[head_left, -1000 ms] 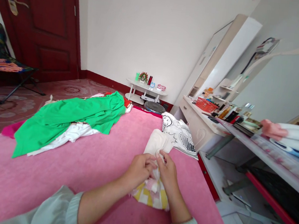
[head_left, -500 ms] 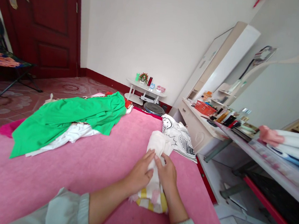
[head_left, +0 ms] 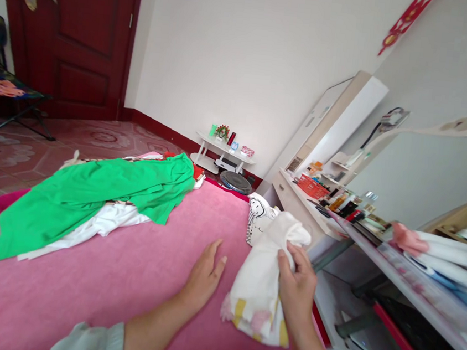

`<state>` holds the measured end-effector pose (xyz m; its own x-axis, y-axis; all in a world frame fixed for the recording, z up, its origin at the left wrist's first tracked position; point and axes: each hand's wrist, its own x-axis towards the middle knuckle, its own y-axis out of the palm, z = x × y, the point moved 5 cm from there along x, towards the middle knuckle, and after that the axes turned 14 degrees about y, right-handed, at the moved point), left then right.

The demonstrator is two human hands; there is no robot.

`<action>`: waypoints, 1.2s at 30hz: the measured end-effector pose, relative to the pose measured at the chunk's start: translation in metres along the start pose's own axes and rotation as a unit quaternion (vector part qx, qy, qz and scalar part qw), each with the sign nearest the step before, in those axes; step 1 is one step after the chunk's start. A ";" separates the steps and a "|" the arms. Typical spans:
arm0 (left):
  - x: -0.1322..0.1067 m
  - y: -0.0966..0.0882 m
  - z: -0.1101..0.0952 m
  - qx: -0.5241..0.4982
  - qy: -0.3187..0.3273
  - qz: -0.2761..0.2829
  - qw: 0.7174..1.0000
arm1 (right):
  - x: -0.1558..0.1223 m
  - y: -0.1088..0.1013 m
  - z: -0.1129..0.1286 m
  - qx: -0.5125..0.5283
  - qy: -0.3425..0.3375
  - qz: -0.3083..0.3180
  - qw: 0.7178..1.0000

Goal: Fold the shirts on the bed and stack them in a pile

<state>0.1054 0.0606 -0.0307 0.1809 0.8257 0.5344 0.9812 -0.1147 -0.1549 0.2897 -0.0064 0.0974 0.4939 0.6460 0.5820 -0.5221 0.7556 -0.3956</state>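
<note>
My right hand grips a folded white cloth by its right side, lifted near the right edge of the pink bedspread. Yellow and pink patches and a bit of fringe show at the cloth's lower end; I cannot tell whether it is a scarf or a garment. Over the bed, left of the cloth, my left hand is empty, its fingers apart. Behind the white cloth lies a white fabric piece with black drawings, partly hidden by it.
A green garment tops a clothes pile on the left, with white fabric under it. To the right stand a dressing table with a red basket and bottles, and a shelf. A low white stand is by the wall.
My right hand has raised the white cloth and carried it right, partly over the black-patterned fabric. My left hand has let go of it and moved away to the left. The view has shifted slightly.
</note>
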 end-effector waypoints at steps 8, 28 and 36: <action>-0.004 0.009 0.002 0.032 -0.019 0.047 0.998 | 0.185 0.013 -0.015 -0.191 -0.162 0.005 0.968; -0.003 0.012 0.002 0.083 -0.037 0.077 0.993 | 0.244 0.070 -0.151 -0.346 -0.090 0.104 0.928; -0.003 0.012 0.008 0.057 -0.036 0.061 0.996 | 0.221 0.078 -0.171 -0.285 -0.023 0.099 0.953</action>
<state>0.1162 0.0612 -0.0404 0.2882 0.8479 0.4451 0.9378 -0.1560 -0.3101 0.4776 0.2138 0.0738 0.3864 0.7872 0.4807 -0.1338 0.5635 -0.8152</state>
